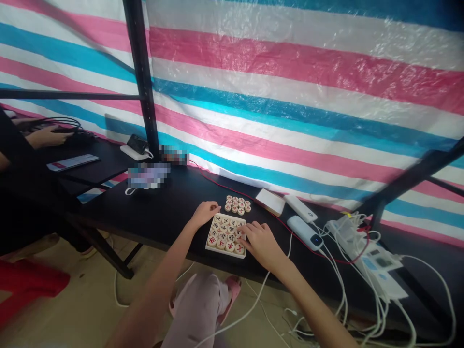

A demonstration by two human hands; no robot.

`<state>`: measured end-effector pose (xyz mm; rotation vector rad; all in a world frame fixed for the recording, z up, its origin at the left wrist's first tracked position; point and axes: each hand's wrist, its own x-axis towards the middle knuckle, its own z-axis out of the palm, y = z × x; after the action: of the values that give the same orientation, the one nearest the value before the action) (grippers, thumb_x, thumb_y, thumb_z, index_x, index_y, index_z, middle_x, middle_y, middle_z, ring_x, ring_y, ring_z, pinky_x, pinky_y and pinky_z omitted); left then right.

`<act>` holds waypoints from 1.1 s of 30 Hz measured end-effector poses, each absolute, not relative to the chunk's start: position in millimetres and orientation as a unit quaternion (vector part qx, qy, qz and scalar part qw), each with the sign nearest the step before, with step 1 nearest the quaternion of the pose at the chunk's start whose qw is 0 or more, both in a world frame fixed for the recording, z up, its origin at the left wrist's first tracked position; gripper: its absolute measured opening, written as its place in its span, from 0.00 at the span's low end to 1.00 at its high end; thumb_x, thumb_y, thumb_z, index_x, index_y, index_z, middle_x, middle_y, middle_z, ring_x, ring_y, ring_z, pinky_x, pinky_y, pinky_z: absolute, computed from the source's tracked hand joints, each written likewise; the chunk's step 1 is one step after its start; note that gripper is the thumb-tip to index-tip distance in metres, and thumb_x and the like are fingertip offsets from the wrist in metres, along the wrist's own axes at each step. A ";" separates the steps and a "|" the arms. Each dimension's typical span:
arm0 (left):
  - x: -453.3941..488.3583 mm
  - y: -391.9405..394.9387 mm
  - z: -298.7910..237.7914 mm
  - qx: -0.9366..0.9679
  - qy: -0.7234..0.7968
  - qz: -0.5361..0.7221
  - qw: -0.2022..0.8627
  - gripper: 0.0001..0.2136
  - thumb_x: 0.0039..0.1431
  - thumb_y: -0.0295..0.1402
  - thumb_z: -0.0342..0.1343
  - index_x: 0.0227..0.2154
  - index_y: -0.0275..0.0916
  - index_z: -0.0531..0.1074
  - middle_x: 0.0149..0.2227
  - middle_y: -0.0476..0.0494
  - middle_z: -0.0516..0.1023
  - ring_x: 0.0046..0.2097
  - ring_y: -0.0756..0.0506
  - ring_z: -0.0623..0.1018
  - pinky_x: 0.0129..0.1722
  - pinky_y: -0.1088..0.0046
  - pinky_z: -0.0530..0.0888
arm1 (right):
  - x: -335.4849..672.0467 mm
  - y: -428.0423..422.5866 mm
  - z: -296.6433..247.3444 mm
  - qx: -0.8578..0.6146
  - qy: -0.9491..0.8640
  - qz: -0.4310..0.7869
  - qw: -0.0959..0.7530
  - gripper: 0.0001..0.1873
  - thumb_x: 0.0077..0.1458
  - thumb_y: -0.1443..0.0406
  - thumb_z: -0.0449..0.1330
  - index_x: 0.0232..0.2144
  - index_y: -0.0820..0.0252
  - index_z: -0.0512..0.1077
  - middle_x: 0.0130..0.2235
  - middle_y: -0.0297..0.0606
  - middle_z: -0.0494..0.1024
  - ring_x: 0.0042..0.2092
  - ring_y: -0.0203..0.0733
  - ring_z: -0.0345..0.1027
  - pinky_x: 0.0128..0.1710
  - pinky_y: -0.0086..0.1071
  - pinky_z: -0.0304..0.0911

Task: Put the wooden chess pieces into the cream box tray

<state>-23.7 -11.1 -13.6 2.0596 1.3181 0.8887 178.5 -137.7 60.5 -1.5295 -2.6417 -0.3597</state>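
Observation:
A square white tray [208, 246] lies near the front edge of the black table, filled with rows of round Chinese chess pieces [230, 246] with black and red characters. My left hand [205, 214] is at the tray's far left corner, its fingers bent and close together; whether anything is between them is hidden. Over the tray's right side, my right hand [260, 241] has its fingers apart, the tips on pieces in the right column and covering part of them. Just beyond the tray stands a group of red-marked chess pieces [237, 205] on the tabletop.
Right of the loose pieces lie a white box lid [270, 202], a white device [300, 208] and a pale blue device [305, 232]. Tangled white cables and a power strip [380, 266] fill the right. Another person's hand [50, 137] is at far left, beyond a black post [143, 82].

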 end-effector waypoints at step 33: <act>-21.9 -14.3 -8.3 0.760 0.501 0.322 0.257 0.16 0.54 0.42 0.45 0.21 0.37 0.70 0.20 0.49 0.69 0.25 0.50 0.66 0.25 0.76 0.58 | 217.9 -80.8 19.5 -0.598 -0.785 -0.124 0.108 0.15 0.56 0.65 0.53 0.48 0.56 0.63 0.41 0.39 0.74 0.42 0.41 0.65 0.39 0.32 0.49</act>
<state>-21.9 -14.3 -8.3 2.0627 1.3600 0.8747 217.9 -80.8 19.5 -1.7591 -2.3098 -0.3646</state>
